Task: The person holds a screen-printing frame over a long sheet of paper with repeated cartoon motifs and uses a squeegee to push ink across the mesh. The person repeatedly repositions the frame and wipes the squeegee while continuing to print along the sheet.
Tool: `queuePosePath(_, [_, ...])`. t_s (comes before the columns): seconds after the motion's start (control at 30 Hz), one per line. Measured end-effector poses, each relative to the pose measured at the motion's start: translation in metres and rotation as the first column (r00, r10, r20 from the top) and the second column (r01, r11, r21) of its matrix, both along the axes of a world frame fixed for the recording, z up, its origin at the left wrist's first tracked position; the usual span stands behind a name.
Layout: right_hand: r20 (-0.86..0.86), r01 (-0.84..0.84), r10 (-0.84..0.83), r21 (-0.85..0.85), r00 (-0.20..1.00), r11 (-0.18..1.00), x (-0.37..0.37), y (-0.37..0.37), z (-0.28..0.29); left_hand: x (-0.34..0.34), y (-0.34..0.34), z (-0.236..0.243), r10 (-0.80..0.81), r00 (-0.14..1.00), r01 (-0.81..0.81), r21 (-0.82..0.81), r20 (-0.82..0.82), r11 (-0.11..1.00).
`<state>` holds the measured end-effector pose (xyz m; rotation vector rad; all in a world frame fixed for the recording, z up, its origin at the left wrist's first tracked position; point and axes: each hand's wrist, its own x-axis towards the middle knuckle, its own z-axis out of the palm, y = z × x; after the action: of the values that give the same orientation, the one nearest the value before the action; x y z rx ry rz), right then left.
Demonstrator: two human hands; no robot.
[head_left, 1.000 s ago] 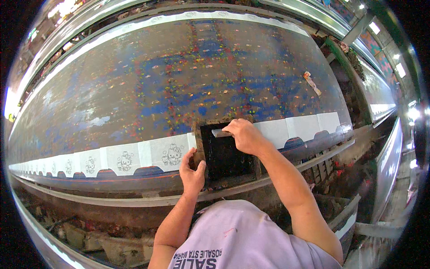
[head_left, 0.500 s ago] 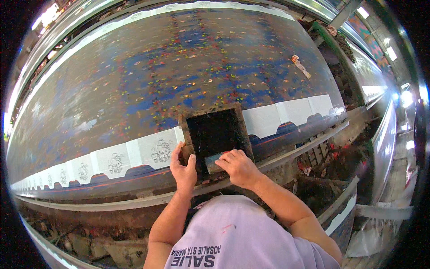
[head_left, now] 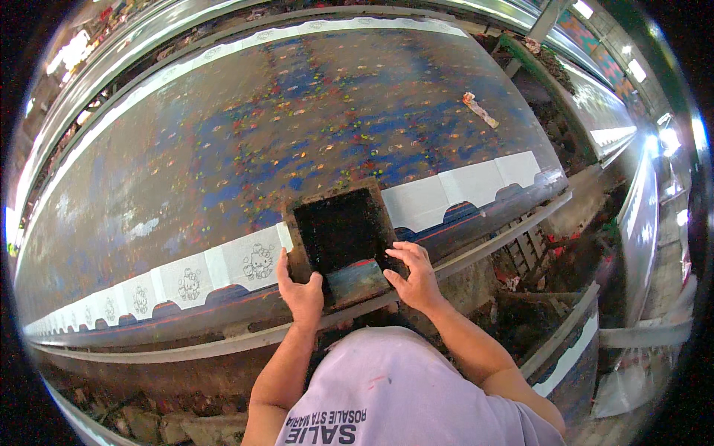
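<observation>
A screen-printing frame [head_left: 299, 253] with a dark mesh [head_left: 338, 230] lies on the near edge of a long table, over a row of white cloth pieces [head_left: 212, 266]. My left hand [head_left: 301, 293] holds its left side near the front corner, thumb and fingers on either side of the rim. On the opposite side, my right hand [head_left: 416, 279] has its fingers and thumb at the right rim. A flat squeegee [head_left: 353, 281] with a red edge leans inside the frame at its near end, touched by neither hand.
Paint stains in blue, red and yellow cover the tabletop [head_left: 245, 149]. Left of the frame the cloth pieces bear line-drawn cartoon cats [head_left: 260, 262]; those on the right [head_left: 472, 181] are blank. A crumpled scrap [head_left: 480, 110] lies far right. A rail [head_left: 506, 234] runs along the near edge.
My right hand has let go of the squeegee and moved to the frame's right rim. My left hand stays at the left rim. The whole view has shifted slightly.
</observation>
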<state>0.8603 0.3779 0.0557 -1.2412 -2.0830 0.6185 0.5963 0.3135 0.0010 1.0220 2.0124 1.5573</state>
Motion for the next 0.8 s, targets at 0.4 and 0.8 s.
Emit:
queuePosePath(0.4, [-0.232, -0.076, 0.042, -0.141, 0.972, 0.987, 0.092, 0.028, -0.007, 0.082, 0.037, 0.020, 0.047, 0.998, -0.054, 0.182, 0.044, 0.982])
queuePosePath(0.8, [-0.180, -0.053, 0.018, -0.192, 0.984, 0.980, 0.215, 0.092, -0.009, 0.208, 0.101, -0.012, 0.002, 0.982, -0.048, 0.236, 0.189, 0.971])
